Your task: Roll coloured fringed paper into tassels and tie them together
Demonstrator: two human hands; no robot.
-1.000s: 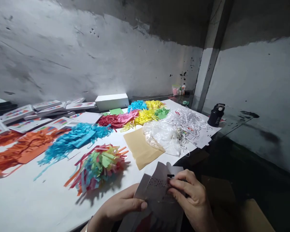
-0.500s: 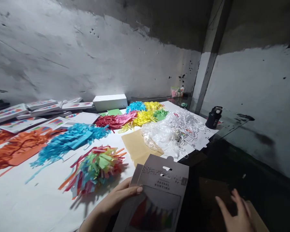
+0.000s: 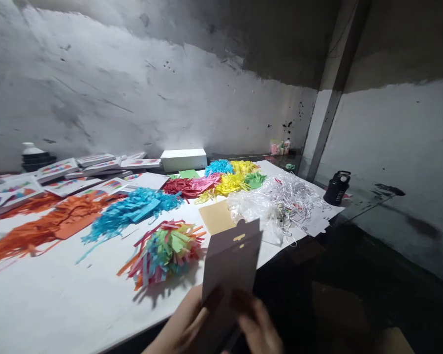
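Observation:
My left hand [image 3: 192, 307] grips the left side of a flat cardboard tassel bunting box [image 3: 229, 268], held upright near the table's front edge. A plain, shadowed face and the slotted hang tab at its top are turned to me. My right hand [image 3: 257, 322], slightly blurred, is closed against the box's lower right side, its fingertips in dark shadow. Just left of the box, a bundle of mixed-colour paper tassels [image 3: 168, 250] lies on the white table [image 3: 70, 295]. Behind it is a sheet of tan paper [image 3: 216, 216].
Blue tassels [image 3: 133, 209] and orange tassels [image 3: 51, 223] lie to the left, before piled printed boxes [image 3: 92, 167]. A long white box [image 3: 183, 160] stands at the back. Clear plastic bags [image 3: 251, 209], tangled white string [image 3: 291, 194] and a black bottle [image 3: 337, 188] are on the right.
My right hand has come from the lower right onto the box. The box has turned, so its printed front no longer shows. The view has shifted a little left.

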